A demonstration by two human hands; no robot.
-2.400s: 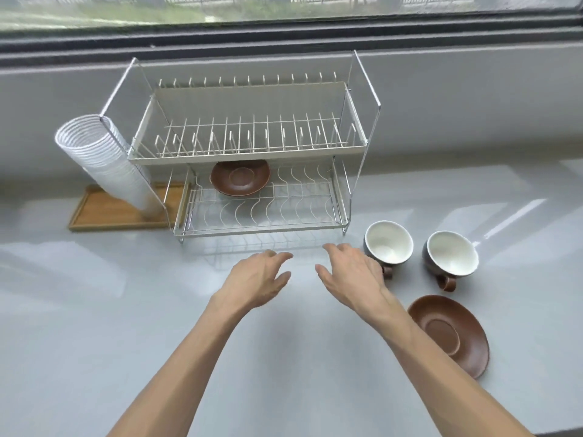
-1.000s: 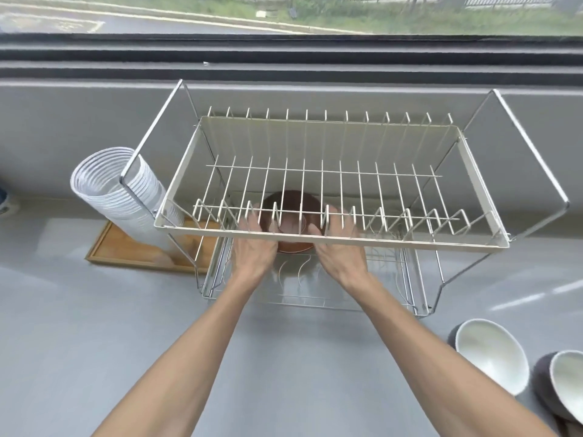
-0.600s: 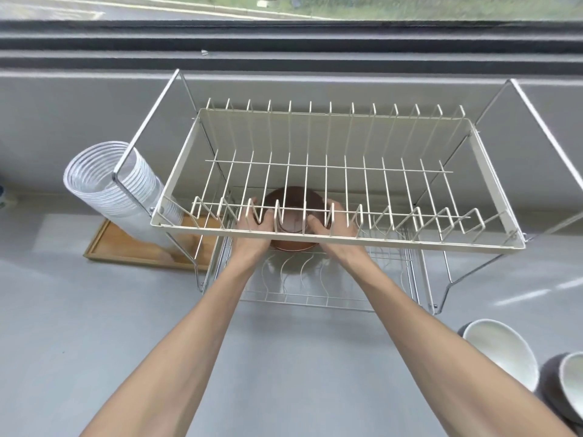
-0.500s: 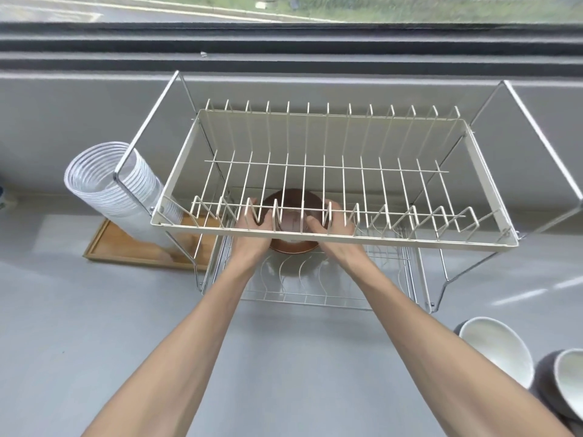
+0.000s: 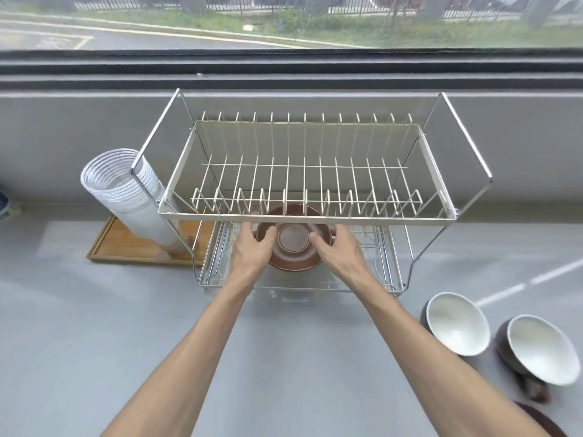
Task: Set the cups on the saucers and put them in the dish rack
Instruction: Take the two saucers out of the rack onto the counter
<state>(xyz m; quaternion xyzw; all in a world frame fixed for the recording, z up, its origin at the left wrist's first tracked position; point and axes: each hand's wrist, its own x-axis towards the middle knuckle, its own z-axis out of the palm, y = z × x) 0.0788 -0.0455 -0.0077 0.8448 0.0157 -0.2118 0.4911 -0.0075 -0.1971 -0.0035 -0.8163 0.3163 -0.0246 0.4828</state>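
The front rail of the dish rack's (image 5: 307, 218) upper tier cuts across the far part of the brown saucer (image 5: 295, 244), so I see its back rim only through the wires. My left fingers (image 5: 266, 235) partly blur near that rail, and I cannot tell how far they reach under it. At the bottom right corner a second brown saucer (image 5: 544, 421) is mostly cut off by the frame edge. The handle of the nearer cup is a dark smear I can hardly make out.

My left hand (image 5: 252, 250) clasps the saucer's left rim and my right hand (image 5: 339, 252) its right rim, fingers curled narrow around the edges with a thumb on each side of the centre well. The saucer sits between my hands at the lower tier of the rack, tilted toward me; I cannot tell whether it touches the wires.

Two white-lined cups (image 5: 456, 328) (image 5: 536, 351) stand on the grey bench (image 5: 94, 342) to my right, well apart from the rack. A stack of clear cups (image 5: 126, 197) leans at the rack's left end, over a wooden tray (image 5: 126, 247).
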